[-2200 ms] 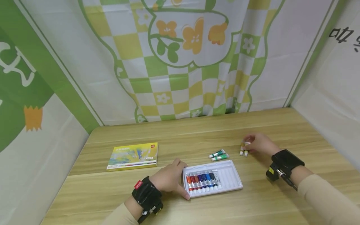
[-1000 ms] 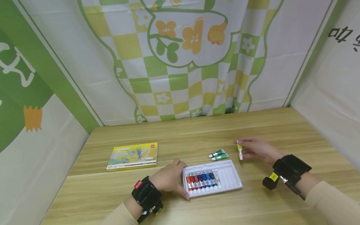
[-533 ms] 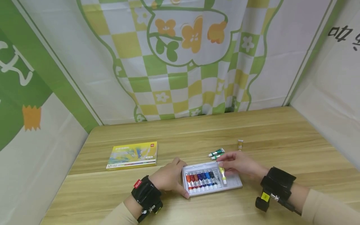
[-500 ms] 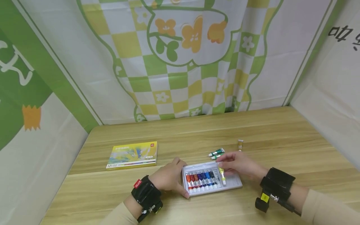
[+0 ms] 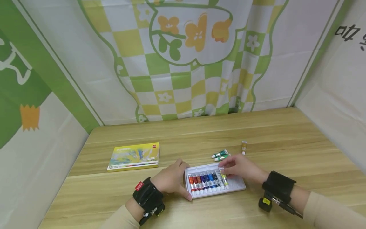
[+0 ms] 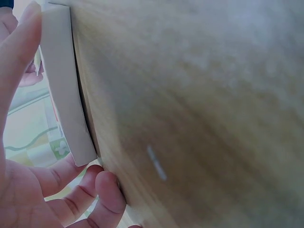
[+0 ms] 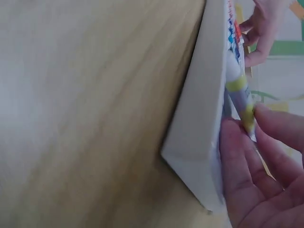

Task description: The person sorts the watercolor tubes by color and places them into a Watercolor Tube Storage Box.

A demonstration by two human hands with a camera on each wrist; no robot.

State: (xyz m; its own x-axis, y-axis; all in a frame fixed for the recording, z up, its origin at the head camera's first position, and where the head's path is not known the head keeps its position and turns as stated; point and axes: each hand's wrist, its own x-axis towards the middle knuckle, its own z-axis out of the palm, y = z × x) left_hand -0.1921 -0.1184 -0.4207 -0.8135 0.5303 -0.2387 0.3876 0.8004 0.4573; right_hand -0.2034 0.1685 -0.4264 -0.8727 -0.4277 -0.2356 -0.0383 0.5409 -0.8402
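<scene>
A white plastic tray [image 5: 237, 184] lies on the table with a row of paint tubes [image 5: 206, 183] in its left part, red through blue to black and white. My left hand [image 5: 171, 178] holds the tray's left end, thumb at the near corner and fingers at the far one; the left wrist view shows them around its side wall [image 6: 66, 80]. With thumb and fingers my right hand [image 5: 244, 167] pinches a yellow paint tube [image 7: 240, 92] by its crimped end, cap toward me, beside the white tube. Right fingertips reach inside the tray's rim.
Two green paint tubes [image 5: 220, 154] lie just behind the tray, and an ochre paint tube [image 5: 244, 147] farther right beyond my right hand. A flat yellow cardboard box [image 5: 134, 156] sits at the left. A patterned curtain [image 5: 183, 79] hangs along the table's back edge.
My right hand has picked the yellow tube from beside the ochre one, carried it left and lowered it into the tray. The ochre tube stays on the table; my left hand keeps its place.
</scene>
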